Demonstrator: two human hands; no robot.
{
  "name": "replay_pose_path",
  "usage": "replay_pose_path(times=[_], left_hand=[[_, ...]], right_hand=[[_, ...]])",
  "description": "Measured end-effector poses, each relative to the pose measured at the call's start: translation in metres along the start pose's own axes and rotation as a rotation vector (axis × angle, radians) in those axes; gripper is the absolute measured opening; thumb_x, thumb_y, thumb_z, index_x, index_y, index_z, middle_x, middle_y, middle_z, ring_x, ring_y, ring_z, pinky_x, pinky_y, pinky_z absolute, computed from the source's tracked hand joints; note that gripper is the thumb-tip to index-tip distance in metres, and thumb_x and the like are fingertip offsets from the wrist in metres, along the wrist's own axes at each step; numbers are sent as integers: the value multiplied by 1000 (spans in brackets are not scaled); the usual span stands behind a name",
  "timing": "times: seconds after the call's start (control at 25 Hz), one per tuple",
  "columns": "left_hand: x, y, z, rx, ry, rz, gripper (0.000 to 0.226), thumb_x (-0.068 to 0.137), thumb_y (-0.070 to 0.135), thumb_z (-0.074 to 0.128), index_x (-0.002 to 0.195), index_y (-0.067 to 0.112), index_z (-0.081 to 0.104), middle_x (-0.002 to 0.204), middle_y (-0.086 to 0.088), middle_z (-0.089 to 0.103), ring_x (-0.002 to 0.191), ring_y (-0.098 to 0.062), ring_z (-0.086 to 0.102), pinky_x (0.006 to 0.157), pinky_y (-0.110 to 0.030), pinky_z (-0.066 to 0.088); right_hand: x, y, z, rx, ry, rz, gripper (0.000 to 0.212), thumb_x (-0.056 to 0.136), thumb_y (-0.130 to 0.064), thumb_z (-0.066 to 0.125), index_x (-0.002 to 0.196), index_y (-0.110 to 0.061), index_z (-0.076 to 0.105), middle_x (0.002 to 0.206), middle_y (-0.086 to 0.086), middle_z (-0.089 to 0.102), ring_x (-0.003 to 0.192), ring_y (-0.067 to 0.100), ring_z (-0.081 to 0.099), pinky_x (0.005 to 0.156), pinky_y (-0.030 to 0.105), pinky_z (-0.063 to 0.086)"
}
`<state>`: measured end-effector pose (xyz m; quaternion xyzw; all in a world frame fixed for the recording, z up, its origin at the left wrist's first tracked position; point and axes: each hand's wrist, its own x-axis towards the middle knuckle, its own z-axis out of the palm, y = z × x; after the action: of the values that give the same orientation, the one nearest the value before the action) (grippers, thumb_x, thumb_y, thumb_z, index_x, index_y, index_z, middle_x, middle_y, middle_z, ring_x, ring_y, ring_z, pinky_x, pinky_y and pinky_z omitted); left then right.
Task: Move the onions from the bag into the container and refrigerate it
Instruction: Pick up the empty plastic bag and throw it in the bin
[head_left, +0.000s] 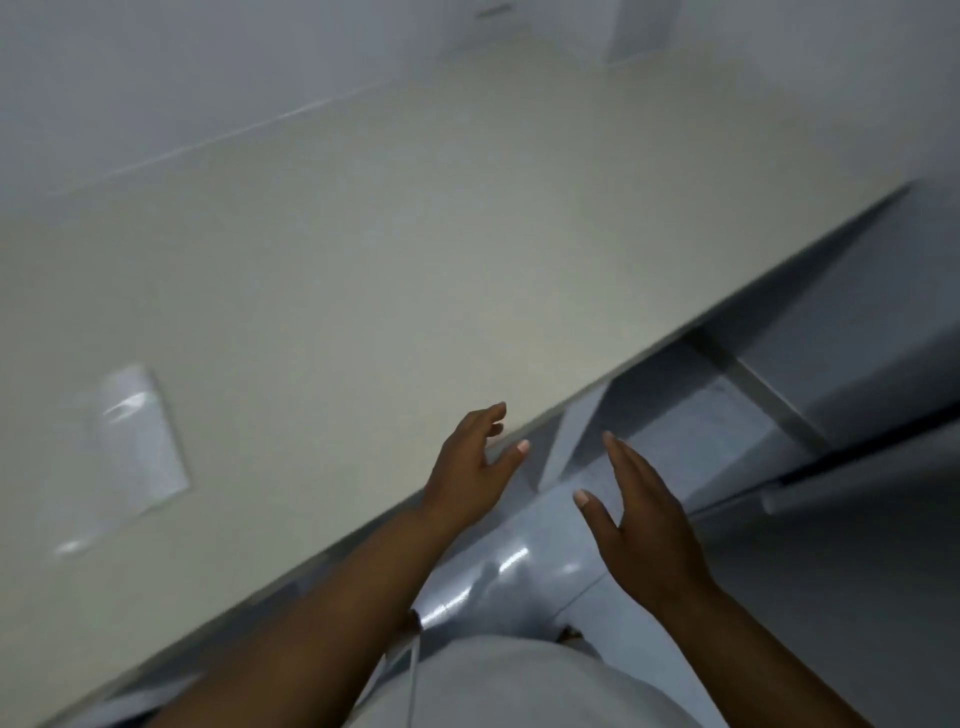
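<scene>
Frame blurred and tilted. Pale counter (363, 260) fills upper left, front edge running diagonally from lower left to upper right. Clear plastic bag (137, 441) lying flat near the counter's left end, well back from the front edge, long axis roughly along the far-near line, slightly tilted; contents not readable in the blur, no onions or container made out. Left hand (470, 462) over the counter's front edge, fingers loosely spread and curved, grasping nothing, thumb (514, 452) out past the edge. Right hand (644, 525) just beyond the edge over grey cabinet fronts (519, 566), palm facing left, fingers straight and released, empty. Hands near each other, not touching. Bag well apart from both hands. Light shirt (519, 686) at bottom centre.
</scene>
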<state>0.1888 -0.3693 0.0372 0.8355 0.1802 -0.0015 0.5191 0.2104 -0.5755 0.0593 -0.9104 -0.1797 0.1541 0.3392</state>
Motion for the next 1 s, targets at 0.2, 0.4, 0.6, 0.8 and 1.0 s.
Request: replay_pose_path(times=[0.2,0.4,0.6,0.8,1.0], left_hand=[[-41,-94,-120,-12,384,-201,47,90,28,63,133,14,53,130,-2,58,112,-11,58,94,-23,44],[-71,-166,-228,28,659,-370,46,90,28,64,132,13,54,132,-4,55,113,-17,58,97,-32,47],[-93,-219,-304,184,828,-556,45,88,30,63,129,12,55,135,-9,52,125,-29,47,104,-39,41],[-107,-261,-354,170,707,-849,60,87,33,62,139,11,42,142,-13,40,130,-35,40,103,-43,38],[-118,-268,-362,-148,755,-908,56,82,24,70,131,6,49,128,-13,57,119,-30,55,98,-33,43]], right_hand=[[49,-103,89,11,-261,-205,63,95,-41,53,150,-21,30,154,-6,36,141,7,31,113,23,27],[89,-205,190,30,-389,-233,57,92,-36,59,143,-15,43,144,-1,51,129,13,50,109,32,41],[113,-282,272,32,-523,-144,52,92,-34,60,139,-14,48,137,1,57,120,15,56,101,24,40],[124,-327,337,6,-567,12,49,90,-34,60,132,-10,55,109,1,69,111,23,62,104,36,44],[125,-333,360,-9,-596,65,47,83,-35,66,124,-12,60,108,5,70,103,27,66,98,44,50]])
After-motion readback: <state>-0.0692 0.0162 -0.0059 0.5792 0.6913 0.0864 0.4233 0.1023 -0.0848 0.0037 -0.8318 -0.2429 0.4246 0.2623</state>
